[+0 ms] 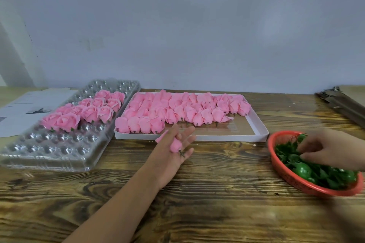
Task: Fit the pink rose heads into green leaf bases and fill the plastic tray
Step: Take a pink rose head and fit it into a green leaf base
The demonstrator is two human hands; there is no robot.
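My left hand (171,156) lies palm up on the table's middle and holds a pink rose head (174,144) between its fingers, stem tip pointing toward me. My right hand (327,150) reaches into the red basket (296,183), its bent fingertips among the green leaf bases (302,170); blur hides whether it grips one. The clear plastic tray (49,150) at left holds several finished roses (87,111) in its far rows; its near cups are bare. A white shallow box (258,130) behind my left hand holds several loose rose heads (177,110).
The wooden table (197,193) stretches toward me. Printed paper sheets (25,106) lie at the far left behind the tray. A stack of cardboard (345,102) sits at the far right. A pale wall closes the back.
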